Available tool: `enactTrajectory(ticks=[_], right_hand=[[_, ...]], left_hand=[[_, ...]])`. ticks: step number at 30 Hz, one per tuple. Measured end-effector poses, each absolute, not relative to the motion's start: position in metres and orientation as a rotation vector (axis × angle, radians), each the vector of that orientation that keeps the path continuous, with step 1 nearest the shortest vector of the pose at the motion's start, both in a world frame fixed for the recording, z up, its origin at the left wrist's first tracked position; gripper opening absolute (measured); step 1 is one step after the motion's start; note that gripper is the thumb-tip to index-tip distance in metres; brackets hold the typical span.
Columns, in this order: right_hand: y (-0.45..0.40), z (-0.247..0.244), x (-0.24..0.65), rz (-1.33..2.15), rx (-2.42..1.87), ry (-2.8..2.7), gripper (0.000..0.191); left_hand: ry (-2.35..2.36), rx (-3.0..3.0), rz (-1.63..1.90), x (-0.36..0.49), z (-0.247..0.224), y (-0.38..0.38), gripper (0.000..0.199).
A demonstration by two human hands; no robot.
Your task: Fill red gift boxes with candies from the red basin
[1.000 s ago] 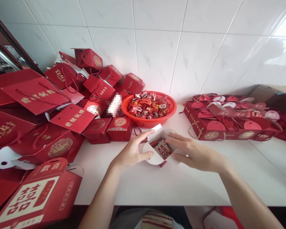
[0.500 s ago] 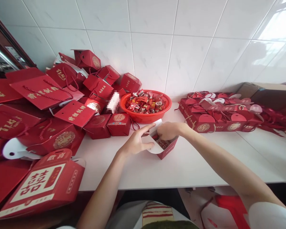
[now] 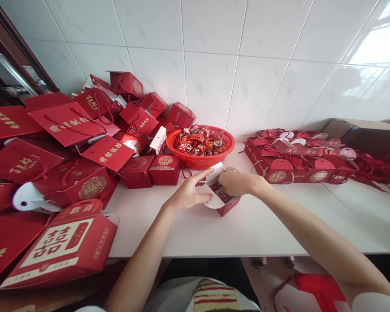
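Note:
A small red gift box (image 3: 229, 209) stands on the white counter with its white-lined flaps raised. My left hand (image 3: 190, 190) grips its left side, the thumb against the white flap and the fingers along the far edge. From the right, my right hand (image 3: 238, 183) reaches into the opening, its fingers curled and their tips hidden inside. What those fingers hold, if anything, cannot be made out. Patterned red contents show at the bottom of the box. Just behind it sits a red plastic basket (image 3: 201, 162) full of wrapped candies (image 3: 199, 141).
Red gift boxes (image 3: 92, 186) with cord handles lie heaped on the left, up to the tiled wall (image 3: 211, 26). Filled red boxes (image 3: 279, 169) stand in rows at the right, beside a cardboard carton (image 3: 360, 130) and red ribbons. The counter (image 3: 263, 234) ends close to my body.
My right hand has shifted slightly down and left within the box opening. My left hand keeps its hold on the box. The whole view has shifted a little.

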State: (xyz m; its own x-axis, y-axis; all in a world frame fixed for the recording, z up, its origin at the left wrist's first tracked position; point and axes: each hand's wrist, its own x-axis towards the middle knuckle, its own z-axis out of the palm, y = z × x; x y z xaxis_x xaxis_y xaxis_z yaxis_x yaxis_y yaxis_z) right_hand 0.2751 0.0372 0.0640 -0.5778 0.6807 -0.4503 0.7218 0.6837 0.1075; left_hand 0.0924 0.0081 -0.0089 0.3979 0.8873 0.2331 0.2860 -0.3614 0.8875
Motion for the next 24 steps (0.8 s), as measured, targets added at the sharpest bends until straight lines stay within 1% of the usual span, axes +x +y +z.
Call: enactTrajectory(ticks=[5, 9, 13, 17, 22, 24], right_hand=[[0.0373, 0.0660, 0.2794, -0.092, 1.046, 2.488, 0.026], [0.0408, 0.0665, 0.2813, -0.103, 0.987, 2.501, 0.025], [0.0427, 0.0634, 0.2777, -0.161, 1.005, 2.433, 0.022], [0.0424, 0.0615, 0.2742, -0.202, 1.034, 2.407, 0.024], [0.0418, 0.0674, 0.2802, -0.195, 1.039, 2.464, 0.025], [0.0420, 0.0693, 0.2839, -0.249, 1.030, 2.495, 0.026]], left_hand=[[1.038, 1.843, 0.955, 0.0938, -0.0097, 0.0080, 0.080], [1.077, 1.819, 0.931, 0.0946, -0.0106, 0.0081, 0.080], [1.080, 1.806, 0.917, 0.0934, -0.0123, 0.0086, 0.081], [1.091, 1.794, 0.906, 0.0917, -0.0144, 0.0090, 0.081], [1.082, 1.812, 0.904, 0.0922, -0.0137, 0.0078, 0.081], [1.062, 1.839, 0.902, 0.0931, -0.0119, 0.0066, 0.080]])
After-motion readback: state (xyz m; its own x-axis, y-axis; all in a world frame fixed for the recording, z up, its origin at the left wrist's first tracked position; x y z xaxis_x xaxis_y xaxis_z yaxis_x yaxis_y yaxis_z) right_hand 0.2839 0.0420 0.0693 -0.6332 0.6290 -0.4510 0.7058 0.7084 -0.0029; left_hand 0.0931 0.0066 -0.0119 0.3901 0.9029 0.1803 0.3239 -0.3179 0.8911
